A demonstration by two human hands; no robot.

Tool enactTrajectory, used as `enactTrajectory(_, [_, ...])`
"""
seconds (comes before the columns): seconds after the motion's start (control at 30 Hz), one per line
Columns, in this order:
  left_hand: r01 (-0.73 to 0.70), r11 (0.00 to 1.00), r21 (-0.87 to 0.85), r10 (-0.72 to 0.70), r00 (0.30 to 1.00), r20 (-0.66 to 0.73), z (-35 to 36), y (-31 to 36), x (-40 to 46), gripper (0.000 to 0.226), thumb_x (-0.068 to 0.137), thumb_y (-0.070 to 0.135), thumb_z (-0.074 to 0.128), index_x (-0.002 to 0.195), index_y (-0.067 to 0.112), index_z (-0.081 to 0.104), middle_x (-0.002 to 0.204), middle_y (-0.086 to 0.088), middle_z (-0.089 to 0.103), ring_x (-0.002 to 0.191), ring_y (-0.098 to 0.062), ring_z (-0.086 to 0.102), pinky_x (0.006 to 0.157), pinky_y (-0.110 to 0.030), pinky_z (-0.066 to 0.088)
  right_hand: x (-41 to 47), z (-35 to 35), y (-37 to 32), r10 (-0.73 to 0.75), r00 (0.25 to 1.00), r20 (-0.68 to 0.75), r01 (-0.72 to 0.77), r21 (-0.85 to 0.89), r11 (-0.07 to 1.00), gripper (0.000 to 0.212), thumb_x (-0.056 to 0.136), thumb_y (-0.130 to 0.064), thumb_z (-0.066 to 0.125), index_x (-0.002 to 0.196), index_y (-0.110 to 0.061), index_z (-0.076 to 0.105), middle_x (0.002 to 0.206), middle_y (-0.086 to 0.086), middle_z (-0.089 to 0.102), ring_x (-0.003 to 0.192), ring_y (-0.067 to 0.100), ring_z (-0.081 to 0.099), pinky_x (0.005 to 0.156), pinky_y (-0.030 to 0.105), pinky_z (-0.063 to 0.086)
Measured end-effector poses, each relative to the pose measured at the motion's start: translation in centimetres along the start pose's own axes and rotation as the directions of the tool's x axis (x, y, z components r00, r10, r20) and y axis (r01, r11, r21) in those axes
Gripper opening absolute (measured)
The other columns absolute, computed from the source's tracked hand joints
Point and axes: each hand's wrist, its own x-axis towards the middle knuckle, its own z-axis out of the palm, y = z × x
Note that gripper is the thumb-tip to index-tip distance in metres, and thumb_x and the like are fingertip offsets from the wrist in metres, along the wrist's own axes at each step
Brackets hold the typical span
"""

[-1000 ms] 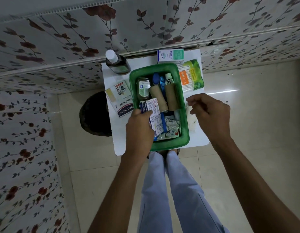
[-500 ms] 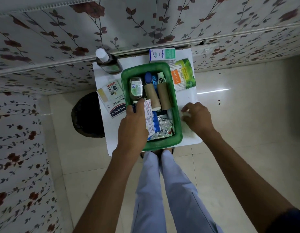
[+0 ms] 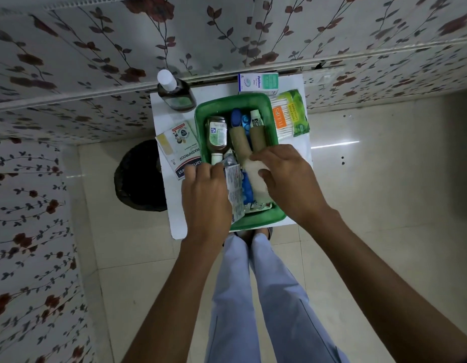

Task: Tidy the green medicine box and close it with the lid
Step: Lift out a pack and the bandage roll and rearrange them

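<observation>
Moved right hand [image 3: 284, 179] off the white table [image 3: 174, 221] into the green medicine box [image 3: 274, 217], now curled round a beige roll [image 3: 254, 176]. Left hand [image 3: 206, 195] pinching a white strip [image 3: 233, 187] at the box's left edge. Dark bottle [image 3: 176, 96], plaster packet [image 3: 182, 148], cotton swabs [image 3: 287, 119] sitting outside.

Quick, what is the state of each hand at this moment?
Left hand: closed on the white medicine strip, held over the green box.
Right hand: grip closed around the beige bandage roll inside the box.
</observation>
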Motion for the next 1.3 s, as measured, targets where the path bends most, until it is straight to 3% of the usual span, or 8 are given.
enactTrajectory(0.2, [0.013,0.999,-0.047,-0.014,1.000,-0.025,0.2,-1.5,1.2,0.029,0.069,0.024,0.074,0.094,0.011,0.067,0.087,-0.008,0.069,0.093,-0.035,0.051,0.073,-0.041,0.042,-1.2,0.1,0.8,0.037,0.993,-0.115,-0.049,-0.100,0.994,0.027,0.070,0.008,0.064,0.093,-0.005,0.070,0.085,0.016,0.072,0.081,0.039,0.060,0.068,0.040,0.053])
enactTrajectory(0.43, [0.105,0.898,-0.428,-0.161,0.982,-0.096,-1.3,-1.7,1.2,0.018,0.083,0.016,0.061,0.098,0.008,0.068,0.082,-0.020,0.068,0.087,-0.038,0.057,0.074,-0.043,0.047,-1.5,2.0,0.5,0.006,1.000,0.013,-0.001,-0.344,0.939,0.036,0.068,-0.003,0.065,0.102,-0.015,0.068,0.098,0.010,0.071,0.081,0.033,0.058,0.064,0.035,0.046])
enactTrajectory(0.63, [0.202,0.788,-0.582,-0.278,0.960,-0.044,-2.0,-2.7,1.5,0.018,0.084,0.015,0.062,0.099,0.008,0.068,0.083,-0.017,0.071,0.074,-0.025,0.063,0.071,-0.029,0.047,-1.6,3.0,-1.6,0.110,0.993,0.053,-0.063,-0.551,0.832,0.028,0.060,-0.014,0.067,0.087,-0.019,0.068,0.055,0.004,0.065,0.067,0.029,0.056,0.061,0.030,0.040])
enactTrajectory(0.87, [0.228,0.719,-0.656,-0.313,0.950,-0.013,-2.1,-3.0,2.1,0.019,0.082,0.012,0.064,0.099,0.006,0.068,0.078,-0.002,0.061,0.069,-0.010,0.055,0.061,-0.013,0.042,-0.4,3.4,-1.6,0.134,0.991,0.002,-0.117,-0.477,0.871,0.031,0.058,-0.007,0.070,0.086,-0.018,0.062,0.055,0.006,0.068,0.063,0.029,0.055,0.059,0.030,0.037])
enactTrajectory(1.0, [0.221,0.722,-0.656,-0.295,0.955,-0.003,-2.1,-2.8,2.6,0.018,0.083,0.014,0.063,0.099,0.007,0.068,0.075,-0.002,0.059,0.067,-0.012,0.054,0.068,-0.023,0.043,0.9,0.5,-1.6,0.128,0.981,-0.142,-0.166,-0.298,0.940,0.024,0.070,-0.008,0.067,0.091,-0.017,0.061,0.069,0.007,0.072,0.071,0.030,0.057,0.066,0.033,0.033])
enactTrajectory(1.1, [0.210,0.721,-0.660,-0.284,0.959,-0.006,-2.2,-2.7,2.8,0.019,0.084,0.014,0.062,0.100,0.007,0.068,0.074,-0.001,0.058,0.059,-0.005,0.051,0.059,-0.016,0.042,2.9,-1.6,-2.2,0.189,0.965,-0.180,-0.216,-0.145,0.966,0.018,0.078,-0.009,0.060,0.094,-0.017,0.058,0.082,0.009,0.072,0.084,0.032,0.055,0.073,0.034,0.027])
enactTrajectory(1.2, [0.203,0.723,-0.661,-0.284,0.959,-0.017,-2.3,-2.9,2.7,0.018,0.084,0.012,0.062,0.100,0.008,0.069,0.070,0.002,0.057,0.057,0.000,0.050,0.055,-0.005,0.036,4.7,-2.8,-2.5,0.259,0.964,-0.059,-0.263,-0.074,0.962,0.017,0.079,-0.011,0.056,0.094,-0.020,0.057,0.088,0.007,0.071,0.090,0.031,0.058,0.083,0.035,0.036])
enactTrajectory(1.3, [0.201,0.715,-0.670,-0.276,0.961,-0.006,-2.4,-3.5,2.2,0.016,0.084,0.010,0.060,0.097,0.010,0.071,0.066,0.007,0.056,0.057,0.001,0.052,0.055,-0.002,0.037,5.8,-4.8,-2.5,0.309,0.862,0.403,-0.341,0.007,0.940,0.013,0.077,-0.012,0.064,0.084,-0.023,0.062,0.074,-0.011,0.060,0.078,0.015,0.055,0.065,0.014,0.045])
